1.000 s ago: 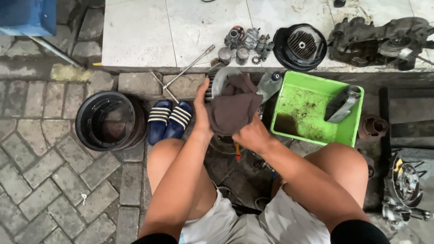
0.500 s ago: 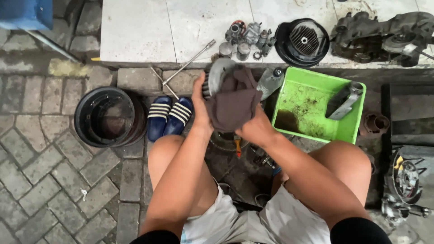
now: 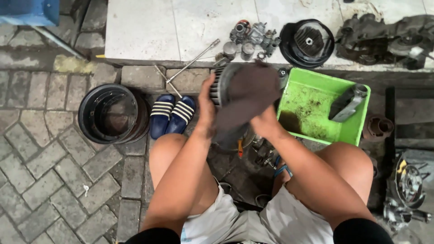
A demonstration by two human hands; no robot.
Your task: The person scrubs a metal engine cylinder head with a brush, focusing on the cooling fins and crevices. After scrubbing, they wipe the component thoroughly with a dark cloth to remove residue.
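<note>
My left hand (image 3: 206, 105) grips the side of a round finned metal engine part (image 3: 220, 83), held up in front of me above my knees. My right hand (image 3: 263, 124) presses a dirty brown rag (image 3: 247, 95) over the part's face, so most of the part is hidden under the cloth. Both hands sit just left of a green plastic tray (image 3: 316, 115), which holds a grey metal piece (image 3: 346, 104).
A black round drum (image 3: 110, 113) and a pair of striped blue slippers (image 3: 172, 114) rest on the paving at left. On the tiled ledge lie a T-handle wrench (image 3: 192, 61), small engine parts (image 3: 251, 38), a black fan cover (image 3: 306, 43) and an engine casing (image 3: 384, 38).
Both hands have lifted the part and rag slightly higher and the rag has shifted over the part's face. The finned edge now shows at the left.
</note>
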